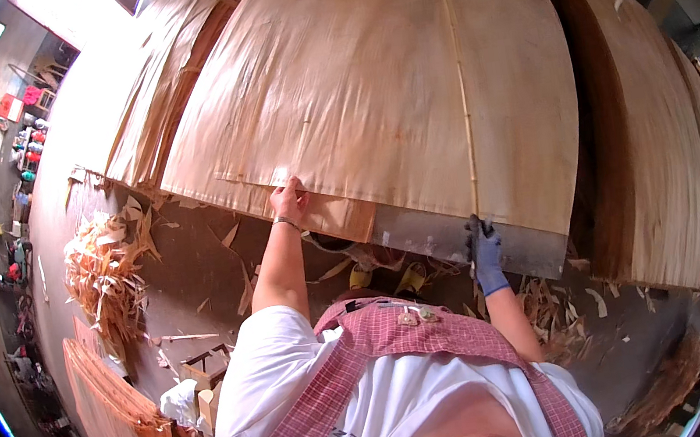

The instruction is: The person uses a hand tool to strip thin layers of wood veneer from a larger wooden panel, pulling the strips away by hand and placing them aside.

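Note:
A broad, pale wood veneer sheet (350,86) spreads over the worktop in front of me. My left hand (289,202), bare with a band at the wrist, pinches the sheet's near edge. Along the sheet's right part runs a long thin stick (464,106), away from me. At its near end is my right hand (486,258), in a blue-grey glove with dark fingertips. Its fingers are closed around the stick's end, as far as I can see. Below the sheet's near edge show a brown veneer piece (337,217) and a grey board (423,234).
More veneer stacks stand at the right (656,125) and far left (173,83). A heap of veneer scraps (108,259) lies on the floor at left. Near left are stacked wood sheets (124,416) and a wooden frame (204,366). Scraps (552,311) also lie below my right arm.

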A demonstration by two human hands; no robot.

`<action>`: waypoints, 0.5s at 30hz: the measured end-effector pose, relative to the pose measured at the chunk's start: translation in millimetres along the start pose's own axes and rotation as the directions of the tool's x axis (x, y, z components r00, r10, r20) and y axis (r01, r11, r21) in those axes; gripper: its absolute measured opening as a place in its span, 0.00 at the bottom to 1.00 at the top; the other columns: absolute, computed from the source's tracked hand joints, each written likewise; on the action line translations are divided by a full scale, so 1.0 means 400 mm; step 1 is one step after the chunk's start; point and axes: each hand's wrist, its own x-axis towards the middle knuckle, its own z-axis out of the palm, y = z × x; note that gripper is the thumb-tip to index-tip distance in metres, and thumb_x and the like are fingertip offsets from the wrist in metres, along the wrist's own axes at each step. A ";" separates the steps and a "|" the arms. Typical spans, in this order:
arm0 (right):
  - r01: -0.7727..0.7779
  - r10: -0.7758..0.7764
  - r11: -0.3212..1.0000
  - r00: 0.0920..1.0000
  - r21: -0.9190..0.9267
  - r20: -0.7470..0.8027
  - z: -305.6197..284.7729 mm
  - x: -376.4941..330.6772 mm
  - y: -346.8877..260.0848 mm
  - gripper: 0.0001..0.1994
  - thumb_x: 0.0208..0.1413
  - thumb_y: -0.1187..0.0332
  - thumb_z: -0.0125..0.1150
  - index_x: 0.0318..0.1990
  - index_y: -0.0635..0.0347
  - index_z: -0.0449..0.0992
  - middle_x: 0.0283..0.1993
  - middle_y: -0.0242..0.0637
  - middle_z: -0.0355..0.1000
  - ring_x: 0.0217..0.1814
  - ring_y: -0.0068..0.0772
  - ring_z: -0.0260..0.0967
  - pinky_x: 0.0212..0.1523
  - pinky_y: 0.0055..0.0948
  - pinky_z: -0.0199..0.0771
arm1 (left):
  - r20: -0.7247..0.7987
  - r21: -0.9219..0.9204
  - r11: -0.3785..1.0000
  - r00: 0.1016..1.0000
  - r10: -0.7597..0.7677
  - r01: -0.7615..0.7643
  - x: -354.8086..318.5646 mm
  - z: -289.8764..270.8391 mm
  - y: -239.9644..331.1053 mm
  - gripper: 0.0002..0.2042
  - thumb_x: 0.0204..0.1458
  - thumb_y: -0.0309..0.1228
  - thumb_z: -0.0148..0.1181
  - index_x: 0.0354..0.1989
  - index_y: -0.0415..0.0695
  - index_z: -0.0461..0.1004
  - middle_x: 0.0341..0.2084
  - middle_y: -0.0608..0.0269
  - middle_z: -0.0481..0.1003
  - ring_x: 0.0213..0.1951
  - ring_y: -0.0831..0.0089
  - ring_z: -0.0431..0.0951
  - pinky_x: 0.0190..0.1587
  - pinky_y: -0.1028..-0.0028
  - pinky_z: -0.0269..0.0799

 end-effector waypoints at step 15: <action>0.522 -0.603 0.597 0.793 -0.609 0.088 -0.194 -0.186 0.102 0.15 0.59 0.67 0.57 0.51 0.64 0.72 0.45 0.52 0.76 0.45 0.53 0.74 0.47 0.43 0.75 | 0.528 -0.030 0.789 0.660 0.534 -0.614 -0.382 0.348 0.051 0.07 0.59 0.32 0.59 0.35 0.40 0.75 0.29 0.68 0.74 0.29 0.82 0.72 0.31 0.79 0.69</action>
